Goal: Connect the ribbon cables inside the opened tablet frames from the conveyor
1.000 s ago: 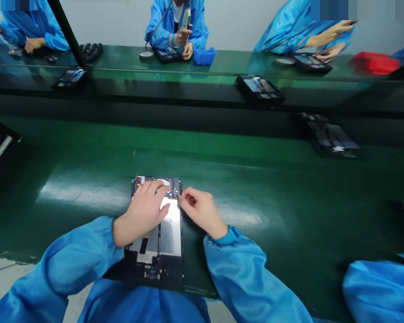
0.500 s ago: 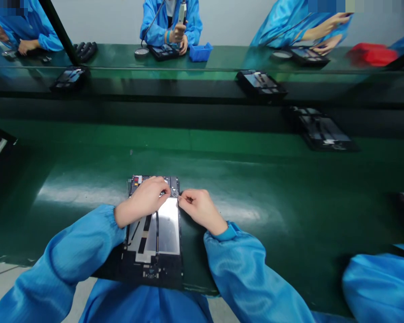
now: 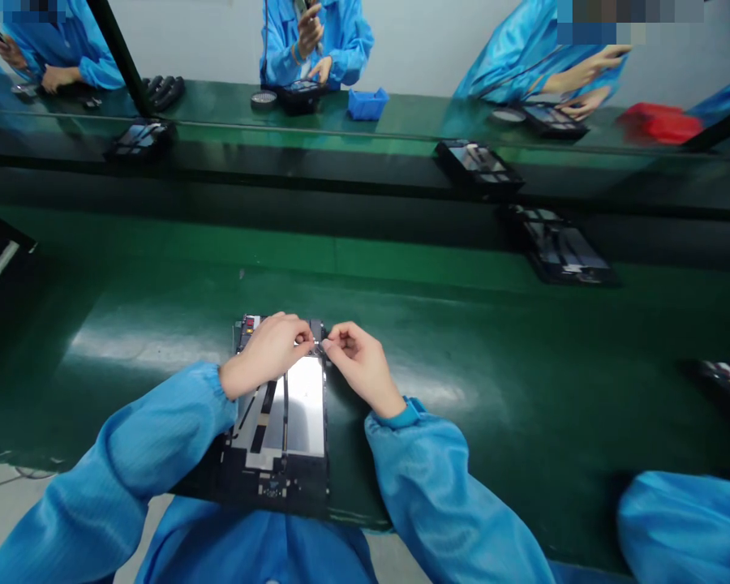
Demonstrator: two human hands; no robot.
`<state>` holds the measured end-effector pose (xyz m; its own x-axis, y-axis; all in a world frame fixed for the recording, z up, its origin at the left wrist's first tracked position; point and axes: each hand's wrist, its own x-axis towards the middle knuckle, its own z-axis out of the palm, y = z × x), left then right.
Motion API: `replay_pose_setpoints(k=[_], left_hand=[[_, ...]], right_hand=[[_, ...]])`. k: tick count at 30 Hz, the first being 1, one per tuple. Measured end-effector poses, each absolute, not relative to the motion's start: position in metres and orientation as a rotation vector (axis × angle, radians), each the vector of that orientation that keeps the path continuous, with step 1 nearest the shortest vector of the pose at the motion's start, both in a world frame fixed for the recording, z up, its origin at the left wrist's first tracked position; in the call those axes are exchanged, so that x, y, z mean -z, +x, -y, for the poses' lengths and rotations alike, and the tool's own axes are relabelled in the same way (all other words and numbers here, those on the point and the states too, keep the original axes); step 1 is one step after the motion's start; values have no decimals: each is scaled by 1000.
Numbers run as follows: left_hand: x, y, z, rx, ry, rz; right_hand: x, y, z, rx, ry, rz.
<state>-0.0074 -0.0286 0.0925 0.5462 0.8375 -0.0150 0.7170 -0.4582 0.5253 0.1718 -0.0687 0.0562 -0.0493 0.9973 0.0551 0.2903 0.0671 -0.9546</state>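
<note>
Opened flat device [image 3: 307, 414]: lies on the green surface [image 3: 492, 349] at its near edge, directly in front of the person, inner side up. Bright silvery panels fill its middle; black lower end bears small components; dark strips run lengthwise over the panels. A small red patch [image 3: 250, 323] shows at the upper left corner.

Left hand [image 3: 268, 350]: lies over the upper part of the device, covering much of it. Thumb and forefinger drawn close together near the upper right corner; cannot tell whether a small part is between them.

Right hand [image 3: 363, 367]: at the upper right edge of the device, other fingers curled, thumb and forefinger narrow, tips nearly meeting. Anything held there is too small to make out. The two hands' fingertips are near each other.

Farther out, right: a second opened device [image 3: 565, 247], well apart from the first. Beyond it, on a dark ledge, a third device [image 3: 480, 166]; ledge left, a fourth device [image 3: 139, 139].

Far side: blue bin [image 3: 368, 105], blurred red object [image 3: 663, 123]. A co-worker's raised hand [image 3: 310, 32] grips a tool, partly cut off.
</note>
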Motion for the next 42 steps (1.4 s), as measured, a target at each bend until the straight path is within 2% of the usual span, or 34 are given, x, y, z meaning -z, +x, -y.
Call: replay_pose_setpoints(k=[13, 26, 32, 38, 42], left_hand=[[-81, -12, 30, -353, 2330, -1296], [-75, -13, 32, -379, 2338, -1277], [-97, -39, 30, -707, 2226, -1363], [-93, -105, 42, -439, 2316, -1496], [-77, -125, 63, -444, 2393, -1416]], right_hand=[[-46, 168, 61, -1272, -1385, 1401], [-52, 159, 63, -1063, -1431, 1526], [-43, 160, 61, -1203, -1366, 1252], [-42, 163, 61, -1276, -1317, 1167], [-42, 163, 61, -1268, -1327, 1218]])
